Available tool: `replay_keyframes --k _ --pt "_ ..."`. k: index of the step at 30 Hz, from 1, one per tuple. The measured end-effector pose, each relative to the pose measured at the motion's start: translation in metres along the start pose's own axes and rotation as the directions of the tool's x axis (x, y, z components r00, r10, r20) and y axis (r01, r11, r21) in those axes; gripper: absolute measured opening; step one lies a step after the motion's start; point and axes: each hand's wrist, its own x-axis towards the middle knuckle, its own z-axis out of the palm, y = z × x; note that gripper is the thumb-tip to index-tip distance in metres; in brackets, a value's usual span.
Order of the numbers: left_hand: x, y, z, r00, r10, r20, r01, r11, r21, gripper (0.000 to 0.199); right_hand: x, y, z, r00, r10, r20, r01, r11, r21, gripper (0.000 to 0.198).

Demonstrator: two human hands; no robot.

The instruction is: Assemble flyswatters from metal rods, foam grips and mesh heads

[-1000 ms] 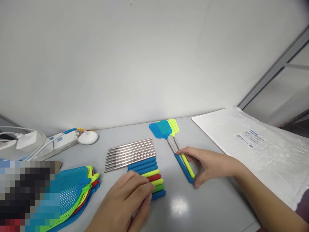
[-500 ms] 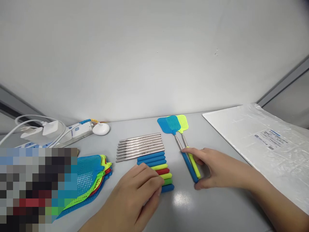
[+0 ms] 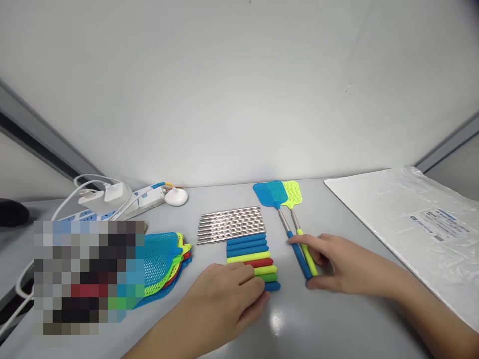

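Observation:
Curled over the near part of a row of coloured handle grips [image 3: 247, 248] is my left hand [image 3: 234, 294]; its fingers cover their left ends, with the thumb beside the nearest blue one. My right hand [image 3: 333, 262] spans the handles of two assembled fly swatters, one blue [image 3: 265, 194] and one yellow-green [image 3: 294, 193]. Its index finger lies across the upper blue grip and its thumb touches the lower end. The swatter heads overlap. Behind the grips lie several silver metal rods [image 3: 232, 224], side by side. Some fingers of both hands are hidden.
Loose fly swatter heads [image 3: 159, 259] are stacked at left, partly behind a blurred patch. Behind them are a power strip [image 3: 149, 197] with plugs and cables, and a white rounded device [image 3: 175, 197]. A white plastic-wrapped sheet [image 3: 396, 214] covers the right side, near the wall.
The view has shifted, so everything appears farther right. My left hand has slid slightly right over the grips. My right hand stays at the two swatter handles.

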Motion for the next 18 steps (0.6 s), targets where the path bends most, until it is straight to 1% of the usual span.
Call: replay_keyframes --k 4,7,11,14,16,18 --pt "0.0 0.001 0.003 0.999 0.031 -0.011 -0.029 0.992 0.125 0.028 0.0 0.001 0.0 0.999 -0.005 0.034 0.005 1.0 0.001 0.068" --pt "0.0 0.002 0.003 1.0 0.014 -0.01 -0.012 0.986 0.169 0.033 0.002 -0.004 -0.007 0.999 -0.006 0.038 0.006 1.0 -0.012 0.067" --pt "-0.002 0.002 0.004 1.0 -0.028 0.003 0.027 0.986 0.163 0.034 0.015 -0.023 -0.022 0.999 -0.043 -0.005 0.043 0.998 -0.041 0.044" --pt "-0.006 0.002 0.008 0.999 -0.037 -0.007 0.037 0.986 0.165 0.029 0.04 -0.044 -0.028 0.991 -0.128 -0.036 0.124 0.989 -0.085 0.035" --pt "-0.007 0.001 0.013 0.999 -0.024 -0.036 0.029 0.986 0.166 0.027 0.065 -0.056 -0.028 0.981 -0.185 -0.058 0.174 0.972 -0.157 0.032" --pt "-0.008 0.0 0.018 0.998 -0.016 -0.068 0.027 0.985 0.168 0.026 0.094 -0.065 -0.025 0.972 -0.219 -0.081 0.195 0.953 -0.231 0.03"
